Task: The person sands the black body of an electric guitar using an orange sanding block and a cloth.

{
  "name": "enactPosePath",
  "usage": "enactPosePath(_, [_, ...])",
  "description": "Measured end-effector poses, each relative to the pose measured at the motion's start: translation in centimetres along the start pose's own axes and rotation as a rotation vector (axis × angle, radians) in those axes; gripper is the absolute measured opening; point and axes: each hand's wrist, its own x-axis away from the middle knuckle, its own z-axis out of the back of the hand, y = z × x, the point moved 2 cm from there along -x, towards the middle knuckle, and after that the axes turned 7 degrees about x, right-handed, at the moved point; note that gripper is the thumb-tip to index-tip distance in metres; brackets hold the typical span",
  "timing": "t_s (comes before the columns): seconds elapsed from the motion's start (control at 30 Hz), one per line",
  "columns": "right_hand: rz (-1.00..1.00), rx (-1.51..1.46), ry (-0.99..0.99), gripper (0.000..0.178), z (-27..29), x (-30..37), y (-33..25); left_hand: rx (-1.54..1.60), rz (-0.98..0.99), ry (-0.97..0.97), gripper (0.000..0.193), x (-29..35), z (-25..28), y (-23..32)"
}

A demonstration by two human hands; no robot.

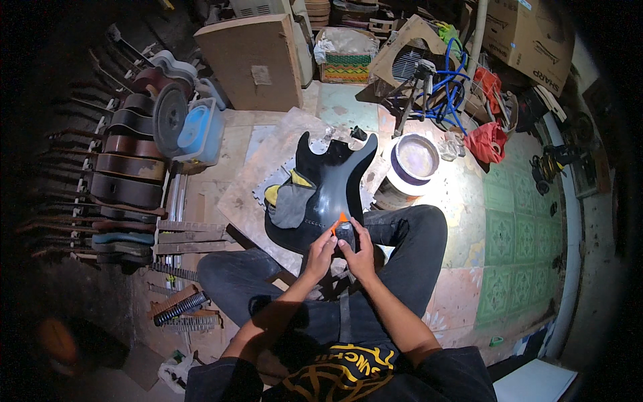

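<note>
A glossy black electric guitar body [326, 177] lies in front of me, its two horns pointing away. Over its near end, my left hand [320, 258] and my right hand [360, 253] come close together, fingers closed on a small dark grey sheet with an orange piece [343, 218]. The sheet looks like sandpaper, though its kind is not certain. My thumbs are at its near side, and part of it is hidden by my fingers. A crumpled grey and yellow cloth [293, 204] rests on the left side of the guitar body.
Beyond my right knee stands a round tub [415, 159] with a pale inside. Several guitars [130, 181] line a rack at left, beside a blue plastic bin [201, 130]. Cardboard [249, 63], a woven basket [345, 57] and a blue hose [452, 84] are farther back.
</note>
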Motion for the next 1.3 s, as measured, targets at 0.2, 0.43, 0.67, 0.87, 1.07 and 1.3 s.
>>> enactPosePath(0.2, [0.139,0.074,0.077,0.064,-0.5,0.3,-0.7,-0.342,-0.02,-0.02,0.037,-0.3,0.7,0.3])
enactPosePath(0.43, [0.187,0.167,0.131,0.059,-0.3,0.6,0.0,-0.333,-0.029,0.057,0.036,-0.1,-0.3,1.5])
enactPosePath(0.67, [0.22,0.277,0.158,0.057,0.2,0.6,-0.3,-0.426,-0.052,0.039,0.034,-0.3,-0.6,3.0])
enactPosePath(0.87, [0.212,0.273,0.153,0.056,0.0,0.5,-0.2,-0.44,-0.066,0.022,0.032,-0.3,-0.4,2.7])
enactPosePath(1.07, [0.198,0.231,0.145,0.058,-0.2,0.6,0.2,-0.418,-0.081,0.015,0.033,-0.2,-0.6,2.9])
enactPosePath(1.3, [0.203,0.225,0.133,0.058,-0.1,0.6,0.3,-0.459,-0.106,0.023,0.034,0.0,-0.9,3.4])
